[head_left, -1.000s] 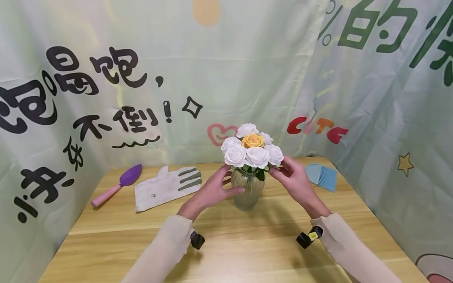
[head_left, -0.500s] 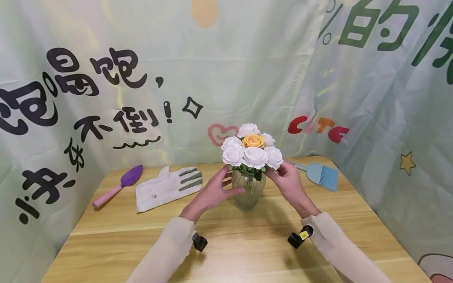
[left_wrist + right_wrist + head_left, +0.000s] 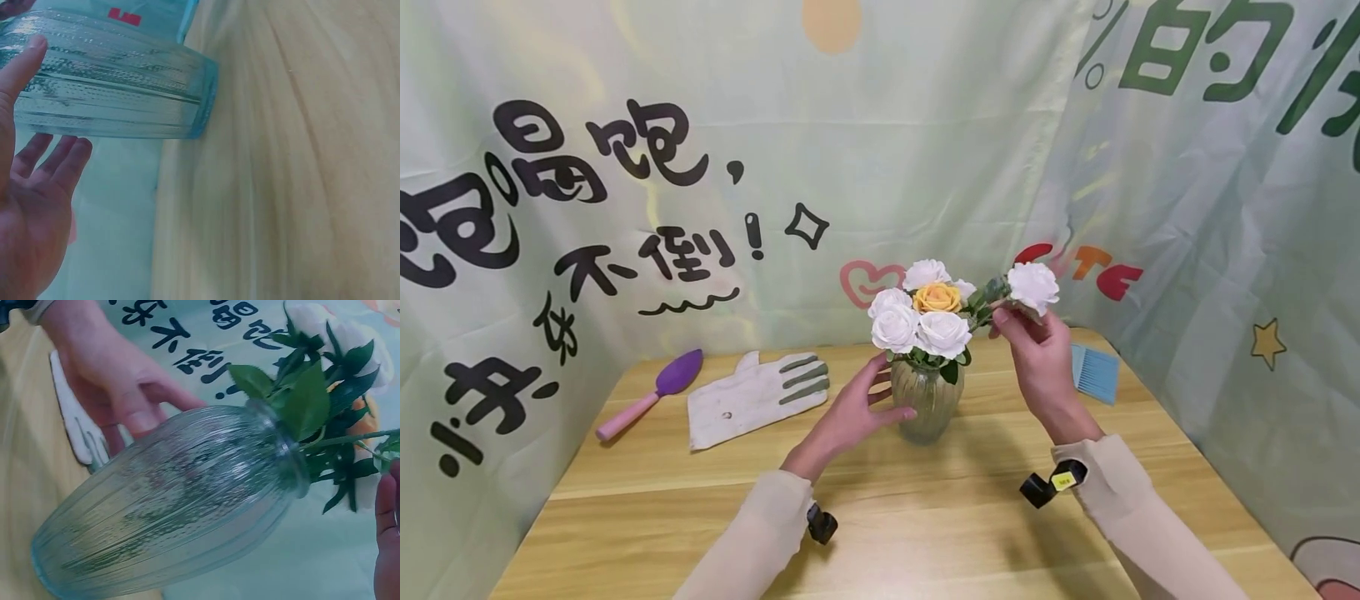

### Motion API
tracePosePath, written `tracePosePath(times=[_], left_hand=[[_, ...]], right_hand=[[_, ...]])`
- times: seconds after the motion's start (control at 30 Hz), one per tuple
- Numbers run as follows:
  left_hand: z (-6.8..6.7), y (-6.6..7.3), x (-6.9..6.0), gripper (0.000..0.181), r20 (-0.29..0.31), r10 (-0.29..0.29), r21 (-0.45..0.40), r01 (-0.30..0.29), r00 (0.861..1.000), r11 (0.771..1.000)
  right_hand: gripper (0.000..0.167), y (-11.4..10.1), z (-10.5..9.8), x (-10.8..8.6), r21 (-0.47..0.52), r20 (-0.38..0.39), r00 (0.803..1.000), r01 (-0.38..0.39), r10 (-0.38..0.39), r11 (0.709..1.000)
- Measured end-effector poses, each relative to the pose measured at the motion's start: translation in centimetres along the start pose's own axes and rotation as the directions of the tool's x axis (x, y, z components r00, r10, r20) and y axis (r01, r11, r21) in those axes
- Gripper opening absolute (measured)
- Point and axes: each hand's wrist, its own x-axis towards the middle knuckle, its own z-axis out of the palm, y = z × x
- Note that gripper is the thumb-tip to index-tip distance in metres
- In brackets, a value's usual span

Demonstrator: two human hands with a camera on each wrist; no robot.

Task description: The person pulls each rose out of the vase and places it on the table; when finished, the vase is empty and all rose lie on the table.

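through the head camera i see pale green cloth [image 3: 970, 167] hung as walls left, back and right, softly creased. black chinese lettering [image 3: 587, 271] runs across the left, green characters [image 3: 1161, 52] the upper right, a pink heart [image 3: 868, 292] the back, a yellow star [image 3: 1268, 344] the right. light glows on my wood-grain table [image 3: 917, 529].

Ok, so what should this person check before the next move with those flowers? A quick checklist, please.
1. Ribbed glass vase upright on the table: ok.
2. Left hand at the vase's side: ok.
3. Left hand's hold firm enough: cannot tell.
4. Right hand holding the white rose: ok.
5. That rose's stem free of the vase: cannot tell; its lower end is hidden.
6. Purple trowel away from the vase: ok.
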Motion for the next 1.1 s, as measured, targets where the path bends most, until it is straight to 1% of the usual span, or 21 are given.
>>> tracePosePath(times=[0.1,0.17,0.27,0.4,0.53,0.67,0.83,0.93,1.0,1.1], left_hand=[[0.1,-0.2,-0.1,0.095,-0.007,0.007,-0.01,-0.007,1.0,1.0],[0.2,-0.3,-0.1,0.095,-0.009,0.013,-0.016,-0.013,1.0,1.0],[0.2,-0.4,-0.2,0.094,-0.006,0.015,-0.025,-0.015,1.0,1.0],[0.2,-0.6,-0.2,0.093,-0.002,0.018,-0.033,-0.018,1.0,0.999],[0.2,-0.6,-0.2,0.092,-0.002,0.022,-0.03,-0.023,1.0,0.999],[0.3,-0.7,-0.2,0.092,0.001,0.03,-0.022,-0.03,1.0,0.999],[0.2,-0.8,-0.2,0.091,0.0,0.036,-0.019,-0.036,0.999,0.999],[0.2,-0.8,-0.2,0.091,0.0,0.036,-0.015,-0.036,0.999,0.999],[0.3,-0.8,-0.2,0.09,-0.001,0.038,-0.011,-0.038,0.999,0.999],[0.3,-0.7,-0.1,0.09,0.001,0.039,-0.009,-0.039,0.999,0.999]], right_hand=[[0.024,-0.5,0.1,0.4,0.074,0.022,1.0,0.003,-0.005,0.997],[0.021,-0.7,0.3,0.5,0.1,0.026,1.0,0.001,-0.004,0.995],[0.016,-0.8,0.6,0.7,0.12,0.01,1.0,0.003,-0.005,0.993],[0.013,-0.6,1.1,1.0,0.116,-0.039,0.999,-0.013,0.017,0.993],[0.016,-0.2,1.5,0.9,0.086,-0.069,0.997,-0.034,0.04,0.996],[0.021,0.0,1.6,0.7,0.012,-0.077,0.997,-0.023,0.024,1.0],[0.02,0.1,1.4,0.7,-0.078,-0.07,0.998,-0.003,-0.003,0.997],[0.023,-0.3,1.0,1.1,-0.088,-0.089,0.996,0.001,-0.009,0.996],[0.027,-0.8,0.7,1.6,-0.074,-0.112,0.994,0.011,-0.019,0.997],[0.028,-2.0,0.1,2.5,-0.02,-0.155,0.986,0.058,-0.06,0.998]])
